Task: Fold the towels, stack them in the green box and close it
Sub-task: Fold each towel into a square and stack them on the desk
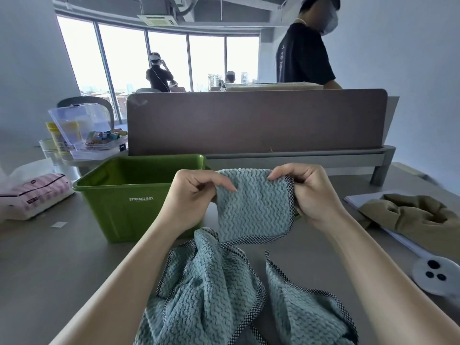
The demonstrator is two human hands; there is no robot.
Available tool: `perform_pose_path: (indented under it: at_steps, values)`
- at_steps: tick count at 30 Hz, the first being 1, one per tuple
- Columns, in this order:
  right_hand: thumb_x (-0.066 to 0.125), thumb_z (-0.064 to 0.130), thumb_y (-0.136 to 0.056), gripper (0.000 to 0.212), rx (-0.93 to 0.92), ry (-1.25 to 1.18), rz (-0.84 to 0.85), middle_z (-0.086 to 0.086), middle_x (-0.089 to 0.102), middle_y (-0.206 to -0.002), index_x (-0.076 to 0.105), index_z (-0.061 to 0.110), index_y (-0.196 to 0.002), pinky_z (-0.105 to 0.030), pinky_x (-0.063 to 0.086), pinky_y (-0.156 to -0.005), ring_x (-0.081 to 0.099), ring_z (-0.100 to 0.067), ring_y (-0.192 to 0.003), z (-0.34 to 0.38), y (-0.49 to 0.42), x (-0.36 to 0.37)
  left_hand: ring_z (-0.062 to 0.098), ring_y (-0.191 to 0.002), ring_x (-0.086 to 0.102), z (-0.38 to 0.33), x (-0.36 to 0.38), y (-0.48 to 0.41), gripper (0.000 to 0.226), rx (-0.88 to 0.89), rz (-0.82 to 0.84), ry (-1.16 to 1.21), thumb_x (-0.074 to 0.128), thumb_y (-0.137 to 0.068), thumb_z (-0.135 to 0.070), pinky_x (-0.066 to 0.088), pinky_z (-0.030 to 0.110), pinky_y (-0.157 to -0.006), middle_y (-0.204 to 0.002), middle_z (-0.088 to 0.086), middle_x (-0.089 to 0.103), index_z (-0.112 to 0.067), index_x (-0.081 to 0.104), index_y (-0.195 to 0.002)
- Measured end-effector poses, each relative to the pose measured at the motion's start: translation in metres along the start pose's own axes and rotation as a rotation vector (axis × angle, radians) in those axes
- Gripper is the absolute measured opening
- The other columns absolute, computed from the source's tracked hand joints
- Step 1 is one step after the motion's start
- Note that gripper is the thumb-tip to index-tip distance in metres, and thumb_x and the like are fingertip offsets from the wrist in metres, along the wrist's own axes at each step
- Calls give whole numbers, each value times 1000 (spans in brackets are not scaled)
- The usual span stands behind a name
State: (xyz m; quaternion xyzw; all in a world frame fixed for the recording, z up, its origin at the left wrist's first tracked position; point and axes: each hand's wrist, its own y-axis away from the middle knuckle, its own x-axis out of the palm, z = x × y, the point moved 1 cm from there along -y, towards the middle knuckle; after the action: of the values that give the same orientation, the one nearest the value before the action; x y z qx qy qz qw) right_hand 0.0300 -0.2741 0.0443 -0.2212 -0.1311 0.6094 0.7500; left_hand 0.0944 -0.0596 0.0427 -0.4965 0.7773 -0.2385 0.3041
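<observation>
Just starting: left hand (196, 192) and right hand (308, 192) pinch one towel (254, 207), others (206, 290) lie loose, box (129, 195) open.

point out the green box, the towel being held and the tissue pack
green box (134, 220), head view, front wall below the label
held towel (254, 210), head view, middle of the hanging panel
tissue pack (37, 192), head view, pink striped top
</observation>
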Motion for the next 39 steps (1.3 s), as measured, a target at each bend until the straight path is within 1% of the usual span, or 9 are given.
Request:
perform_pose_path:
  at_steps: [3, 6, 12, 19, 22, 24, 27, 33, 39]
  values:
    - [44, -25, -87, 59, 23, -50, 16, 1, 76, -82, 79, 21, -74, -22, 54, -69, 70, -11, -77, -3, -1, 3, 9, -50, 52, 1, 0, 0, 51, -66, -54, 65, 41, -90, 22, 43, 15, -52, -57, 3, 64, -16, 75, -87]
    - [39, -23, -91, 47, 72, -177, 49, -1, 73, -74, 70, 11, -82, -15, 48, -52, 65, -7, -60, -1, 1, 4, 11, -59, 64, -1, 1, -1, 51, -130, -65, 210, 40, -95, 17, 49, 18, -53, -70, 4, 71, -19, 74, -85]
    - [36, -19, -94, 60, 141, -346, 54, -1, 59, -59, 63, 20, -57, -17, 41, -42, 54, -9, -48, 1, 2, 1, 8, -49, 56, -7, -1, -3, 59, -291, 8, 489, 37, -96, 15, 45, 17, -45, -62, -1, 65, -19, 67, -58]
    - [36, -14, -92, 49, 236, -336, -125, 0, 57, -56, 57, 15, -58, -18, 40, -44, 52, -11, -49, 0, 0, 3, 18, -60, 57, -7, 0, -3, 17, -364, 89, 524, 46, -79, -3, 49, 26, -54, -73, 8, 61, -7, 60, -71]
    - [36, -2, -90, 30, 295, -410, -139, 1, 57, -60, 55, 10, -70, -21, 39, -47, 50, -14, -55, 2, 1, 5, 21, -62, 56, -3, 3, 0, 15, -258, -3, 317, 72, -85, -16, 49, 30, -55, -71, 8, 61, -10, 62, -76]
    - [50, 22, -91, 12, 318, -414, -71, 0, 63, -76, 58, 13, -91, -28, 47, -60, 57, -16, -68, 2, 2, 9, 29, -69, 55, 2, 6, 0, 23, -174, -27, 171, 84, -76, -26, 52, 50, -63, -77, 24, 58, -18, 63, -79]
    - [80, 37, -75, 58, 367, -294, -2, -5, 69, -108, 54, 18, -124, -37, 53, -82, 68, -18, -95, -1, 3, 14, 43, -73, 57, 4, 7, 0, 30, -159, -25, 139, 85, -68, -26, 48, 70, -72, -89, 36, 56, -27, 62, -88]
    - [71, -5, -81, 52, 267, -328, -106, -10, 71, -88, 56, 18, -125, -29, 57, -68, 73, -20, -81, 4, 4, 14, 23, -84, 65, 1, 2, 2, 26, -186, 78, 147, 68, -88, 0, 52, 57, -76, -91, -4, 71, -25, 76, -88]
    - [75, 16, -84, 62, 291, -285, -42, -5, 66, -115, 46, 30, -137, -37, 59, -82, 69, -19, -100, 6, 10, 22, 23, -105, 70, -8, 1, 9, 61, -273, 160, 198, 77, -73, 0, 56, 41, -91, -119, 4, 70, -23, 62, -127]
